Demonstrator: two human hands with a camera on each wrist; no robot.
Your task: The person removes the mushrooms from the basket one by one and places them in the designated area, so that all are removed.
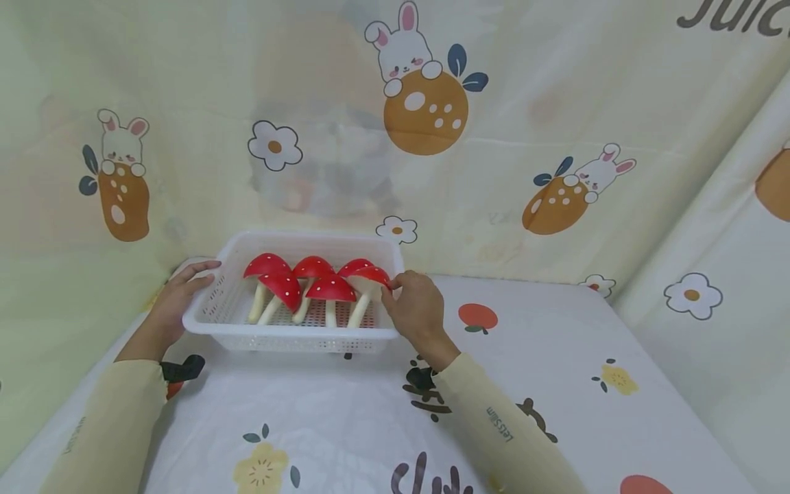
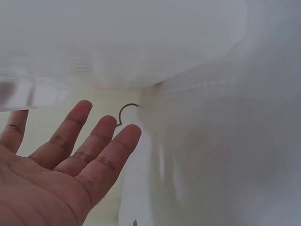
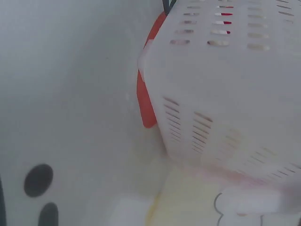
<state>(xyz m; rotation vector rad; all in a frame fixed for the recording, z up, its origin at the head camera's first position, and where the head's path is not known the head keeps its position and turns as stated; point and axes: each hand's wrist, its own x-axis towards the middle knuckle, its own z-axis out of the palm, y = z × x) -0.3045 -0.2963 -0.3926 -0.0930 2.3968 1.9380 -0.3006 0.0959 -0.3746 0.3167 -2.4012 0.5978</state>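
Head view: white slotted basket [image 1: 296, 329] sits on the printed tablecloth [image 1: 345, 425], close to the back curtain [image 1: 524, 137]. Six red toy mushrooms [image 1: 331, 291] lie inside the basket, caps toward the curtain side, stems toward me. My left hand [image 1: 179, 295] is at the basket's left rim, fingers straight and relaxed along the edge, gripping nothing, more steadying than holding. My right hand [image 1: 416, 305] is at the basket's right rim, fingers curled over the edge near the rightmost mushroom cap; looks like I'm gripping the rim, though I could be pinching the cap, hard to tell from here. Hands on both sides keeps the basket from sliding on the cloth.

Left wrist view: left hand [image 2: 61, 179] palm up, fingers spread and straight, empty, just below the basket's blurred white underside [image 2: 117, 42].

Right wrist view: basket corner wall [image 3: 225, 99] fills the frame, red showing through the slots. A red print on the tablecloth [image 3: 146, 103] peeks from behind the basket corner. My fingers aren't visible here, so this view can't confirm the grip.
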